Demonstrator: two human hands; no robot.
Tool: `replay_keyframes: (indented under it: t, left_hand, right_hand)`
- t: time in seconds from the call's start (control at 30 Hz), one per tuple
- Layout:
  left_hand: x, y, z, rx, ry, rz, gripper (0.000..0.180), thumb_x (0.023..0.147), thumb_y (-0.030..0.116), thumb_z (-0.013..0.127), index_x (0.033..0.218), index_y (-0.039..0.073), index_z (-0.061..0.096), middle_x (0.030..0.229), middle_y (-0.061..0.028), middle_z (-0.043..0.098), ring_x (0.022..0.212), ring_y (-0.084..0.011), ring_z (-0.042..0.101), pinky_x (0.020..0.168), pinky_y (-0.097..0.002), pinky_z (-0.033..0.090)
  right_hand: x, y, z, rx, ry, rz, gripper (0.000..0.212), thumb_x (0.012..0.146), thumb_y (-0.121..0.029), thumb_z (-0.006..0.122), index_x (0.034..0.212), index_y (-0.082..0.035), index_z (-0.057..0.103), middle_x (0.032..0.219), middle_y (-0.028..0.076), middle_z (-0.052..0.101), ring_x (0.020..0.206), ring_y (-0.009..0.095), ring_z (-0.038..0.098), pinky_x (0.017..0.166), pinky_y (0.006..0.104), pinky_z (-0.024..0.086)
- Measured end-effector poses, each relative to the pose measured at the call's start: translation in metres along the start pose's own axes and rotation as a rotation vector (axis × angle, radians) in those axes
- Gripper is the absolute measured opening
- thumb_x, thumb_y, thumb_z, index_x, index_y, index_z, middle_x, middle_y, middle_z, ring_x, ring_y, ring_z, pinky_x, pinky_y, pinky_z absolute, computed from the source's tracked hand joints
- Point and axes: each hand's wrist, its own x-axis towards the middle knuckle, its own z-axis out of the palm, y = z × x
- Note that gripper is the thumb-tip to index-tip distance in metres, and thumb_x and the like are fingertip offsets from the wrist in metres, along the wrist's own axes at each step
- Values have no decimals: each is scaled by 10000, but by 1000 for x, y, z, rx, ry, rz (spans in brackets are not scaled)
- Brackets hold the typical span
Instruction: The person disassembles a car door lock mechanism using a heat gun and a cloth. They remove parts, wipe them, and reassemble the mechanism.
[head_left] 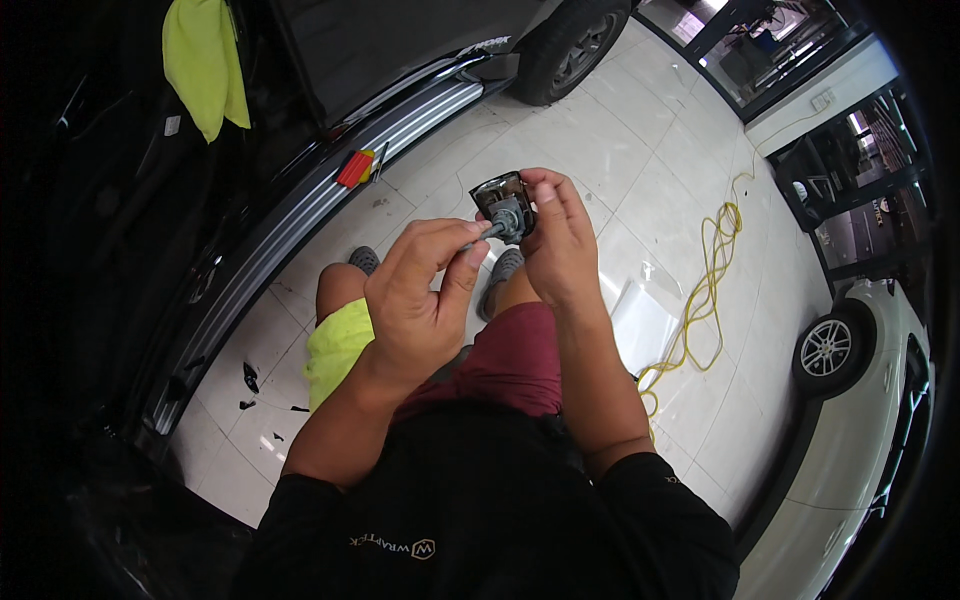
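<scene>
A small glossy dark car part [488,190] with a grey round socket-like piece [507,216] on its near side is held up in front of me, above my knees. My right hand [560,245] grips the right edge of its shell between thumb and fingers. From the left, my left hand [422,295] pinches the thin grey stem of the socket piece with thumb and forefinger. The part's exact kind cannot be made out, and its far side is hidden.
A black car's door sill [400,125] runs along my left, with red and yellow squeegees [355,168] on it. Yellow-green cloths hang at upper left [207,70] and by my left thigh [338,345]. A yellow cord [712,275] and white sheet [642,325] lie right, near a pale car [850,480].
</scene>
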Motion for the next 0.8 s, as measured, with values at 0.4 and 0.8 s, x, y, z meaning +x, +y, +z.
replay_keyframes:
  t: [0.4, 0.8]
  left_hand:
    - [-5, 2, 0, 41, -75, 34, 225, 833, -69, 641, 1048, -28, 590, 934, -159, 630, 795, -260, 646, 678, -313, 530]
    - [-11, -1, 0, 54, -96, -42, 200, 829, -55, 654, 1018, -27, 595, 939, -158, 630, 792, -234, 645, 697, -297, 524]
  right_hand:
    - [4, 6, 1, 2, 1, 30, 279, 983, -245, 521, 1117, -1, 523, 892, 118, 638, 747, 193, 660, 661, 287, 540]
    - [7, 13, -2, -283, 57, -69, 247, 978, -228, 545, 1052, 7, 556, 826, 70, 625, 690, 106, 604, 611, 235, 491]
